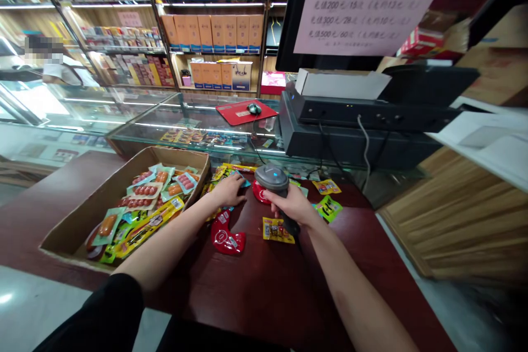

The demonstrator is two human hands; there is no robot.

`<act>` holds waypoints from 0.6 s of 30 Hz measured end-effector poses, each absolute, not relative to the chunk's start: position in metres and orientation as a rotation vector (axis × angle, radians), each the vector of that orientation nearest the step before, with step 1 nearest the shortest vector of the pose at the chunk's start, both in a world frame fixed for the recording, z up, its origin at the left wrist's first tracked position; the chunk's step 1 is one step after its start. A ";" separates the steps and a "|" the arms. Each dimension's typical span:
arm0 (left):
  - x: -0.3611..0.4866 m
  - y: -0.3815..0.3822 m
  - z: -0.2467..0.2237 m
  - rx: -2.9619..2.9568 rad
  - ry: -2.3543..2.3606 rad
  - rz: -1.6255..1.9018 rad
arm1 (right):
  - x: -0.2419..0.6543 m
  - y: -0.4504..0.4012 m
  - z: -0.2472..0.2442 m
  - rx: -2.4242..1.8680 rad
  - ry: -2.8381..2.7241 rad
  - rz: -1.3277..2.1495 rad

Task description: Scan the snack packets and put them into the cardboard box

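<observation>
My right hand [293, 203] is wrapped round the handle of a grey and black handheld scanner [272, 177], whose head is above a red packet [259, 192]. My left hand [229, 189] rests with fingers apart on snack packets, touching a small blue one [245, 182] at its fingertips. A curved red packet [227, 235] lies on the dark red table [247, 291] below my left hand. A yellow packet [278, 230] lies below the scanner. To the right are a green packet [329, 209] and another yellow packet [326, 186].
An open cardboard box [61, 236] of packaged sausages and snacks stands at the left. Behind are a glass counter [173, 115], a red mat [231, 114] with a mouse, and a black machine [330, 143] with cables. A person [66, 69] is far left.
</observation>
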State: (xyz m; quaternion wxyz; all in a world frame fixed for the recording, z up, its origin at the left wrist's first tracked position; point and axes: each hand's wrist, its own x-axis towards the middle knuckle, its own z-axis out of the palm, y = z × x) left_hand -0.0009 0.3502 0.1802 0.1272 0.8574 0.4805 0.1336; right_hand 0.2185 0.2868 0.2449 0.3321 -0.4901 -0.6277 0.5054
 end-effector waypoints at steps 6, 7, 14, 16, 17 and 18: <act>-0.008 0.349 0.198 2.443 1.291 0.355 | 0.217 0.288 0.239 -1.288 -1.653 1.300; -0.010 0.347 0.200 2.448 1.340 0.399 | 0.216 0.288 0.239 -1.290 -1.660 1.299; -0.016 0.336 0.195 2.290 1.900 0.366 | 0.209 0.286 0.237 -1.283 -1.705 1.383; -0.016 0.338 0.191 2.259 1.882 0.376 | 0.208 0.285 0.237 -1.269 -1.741 1.373; -0.017 0.339 0.189 2.242 1.864 0.398 | 0.207 0.284 0.237 -1.265 -1.759 1.366; -0.017 0.341 0.188 2.217 1.841 0.424 | 0.206 0.283 0.237 -1.261 -1.770 1.361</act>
